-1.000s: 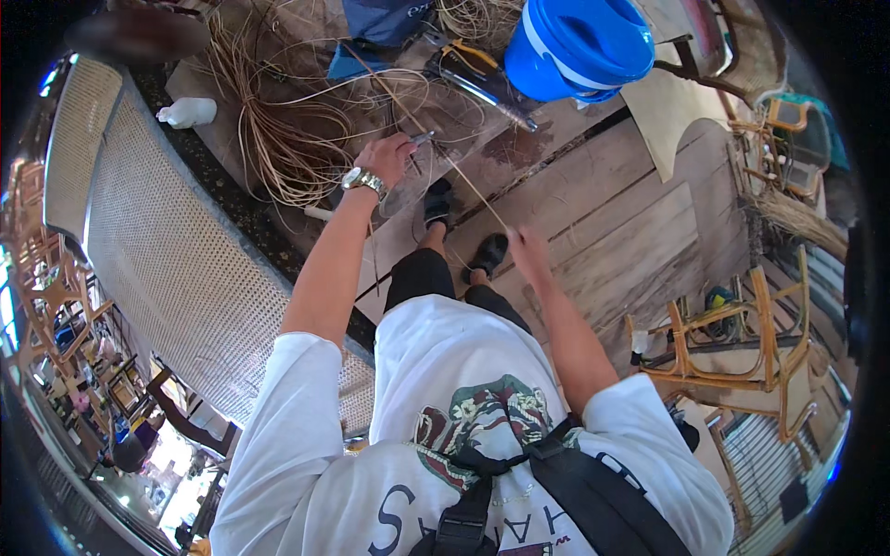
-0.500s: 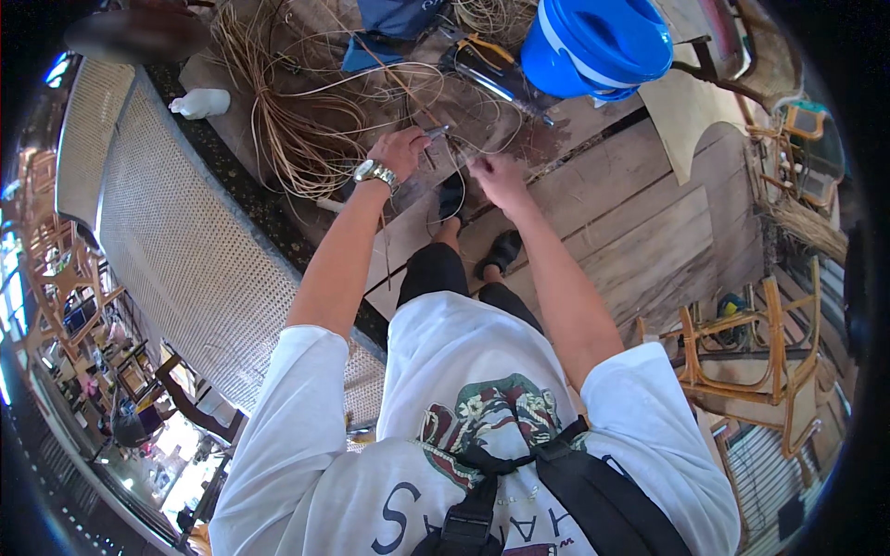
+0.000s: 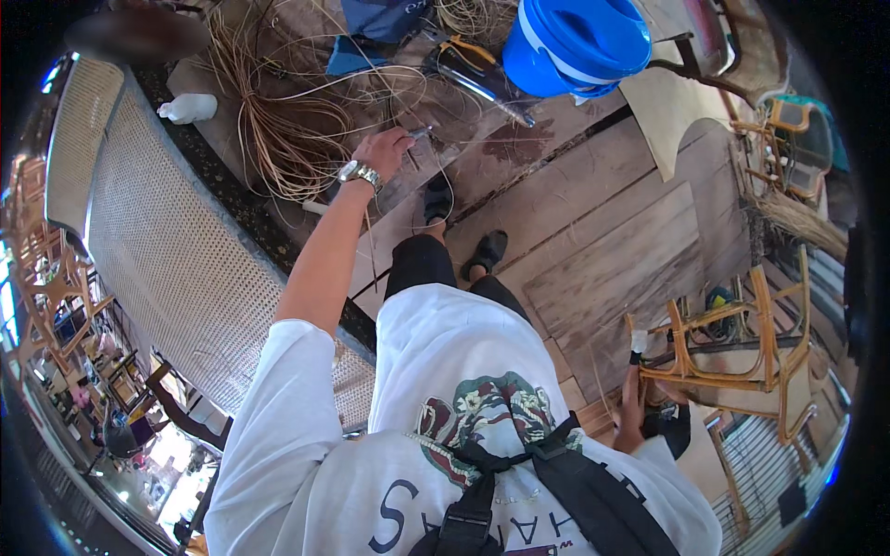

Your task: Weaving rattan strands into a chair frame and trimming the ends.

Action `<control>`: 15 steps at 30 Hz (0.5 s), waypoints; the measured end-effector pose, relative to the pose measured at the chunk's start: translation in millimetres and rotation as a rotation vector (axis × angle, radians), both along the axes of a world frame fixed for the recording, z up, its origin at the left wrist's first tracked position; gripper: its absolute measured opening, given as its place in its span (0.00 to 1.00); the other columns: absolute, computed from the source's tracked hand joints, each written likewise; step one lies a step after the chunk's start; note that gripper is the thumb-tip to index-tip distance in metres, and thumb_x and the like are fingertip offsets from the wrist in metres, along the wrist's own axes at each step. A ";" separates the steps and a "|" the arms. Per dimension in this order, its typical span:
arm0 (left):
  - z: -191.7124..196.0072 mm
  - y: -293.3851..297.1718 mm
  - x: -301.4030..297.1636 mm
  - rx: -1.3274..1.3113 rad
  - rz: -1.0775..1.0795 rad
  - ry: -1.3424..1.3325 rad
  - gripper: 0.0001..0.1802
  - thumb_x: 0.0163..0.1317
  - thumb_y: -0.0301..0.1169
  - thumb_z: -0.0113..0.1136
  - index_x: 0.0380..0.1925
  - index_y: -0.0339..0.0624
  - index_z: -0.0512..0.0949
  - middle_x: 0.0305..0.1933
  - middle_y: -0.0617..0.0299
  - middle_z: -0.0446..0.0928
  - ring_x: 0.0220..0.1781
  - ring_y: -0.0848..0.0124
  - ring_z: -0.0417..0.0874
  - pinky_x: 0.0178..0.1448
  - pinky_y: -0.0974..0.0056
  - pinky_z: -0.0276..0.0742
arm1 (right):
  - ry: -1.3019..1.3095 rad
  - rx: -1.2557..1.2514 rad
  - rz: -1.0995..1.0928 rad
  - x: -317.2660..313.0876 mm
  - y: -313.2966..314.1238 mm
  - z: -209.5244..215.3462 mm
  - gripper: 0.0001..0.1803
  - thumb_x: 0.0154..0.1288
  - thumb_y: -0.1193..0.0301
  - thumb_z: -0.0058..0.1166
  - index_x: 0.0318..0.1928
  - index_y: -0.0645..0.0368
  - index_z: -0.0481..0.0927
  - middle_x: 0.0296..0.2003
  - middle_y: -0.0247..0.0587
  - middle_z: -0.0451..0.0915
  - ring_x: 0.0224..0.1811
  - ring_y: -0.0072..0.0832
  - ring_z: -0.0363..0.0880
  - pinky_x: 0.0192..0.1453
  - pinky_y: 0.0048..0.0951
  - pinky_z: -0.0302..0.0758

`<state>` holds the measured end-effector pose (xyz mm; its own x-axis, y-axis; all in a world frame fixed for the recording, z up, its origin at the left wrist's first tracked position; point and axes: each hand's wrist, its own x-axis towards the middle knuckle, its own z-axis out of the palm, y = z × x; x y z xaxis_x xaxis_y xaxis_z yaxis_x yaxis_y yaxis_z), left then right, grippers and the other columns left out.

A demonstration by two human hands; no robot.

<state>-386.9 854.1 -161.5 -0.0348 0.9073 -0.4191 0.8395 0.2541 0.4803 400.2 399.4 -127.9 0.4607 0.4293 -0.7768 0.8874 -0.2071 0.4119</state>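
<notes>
A: What does the left hand (image 3: 382, 153) have?

B: A slim metal tool (image 3: 420, 132), gripped with the end poking out to the right, probably so the tip sits clear of the fingers.

A: And the right hand?

B: Can't tell. I can't make it out; only the white sleeve (image 3: 663, 468) on the near right shows clearly.

A: Why are the cane strands (image 3: 283, 139) over there?

B: They lie loosely bunched on the floor (image 3: 593, 199), just left of the left hand; I'd guess that keeps them together and within reach.

A: The yellow-handled pliers (image 3: 471, 51)?

B: Farther off, left of the blue bucket (image 3: 579, 51). Both sit beyond the feet (image 3: 487, 250), which likely leaves legroom.
</notes>
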 end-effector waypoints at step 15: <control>55.3 39.7 19.9 0.159 0.438 0.116 0.35 0.53 0.63 0.63 0.32 0.35 0.83 0.38 0.44 0.85 0.45 0.47 0.85 0.51 0.49 0.78 | 1.124 0.729 -0.471 -287.7 208.7 -0.8 0.08 0.74 0.68 0.49 0.43 0.60 0.76 0.21 0.31 0.74 0.23 0.19 0.72 0.27 0.23 0.69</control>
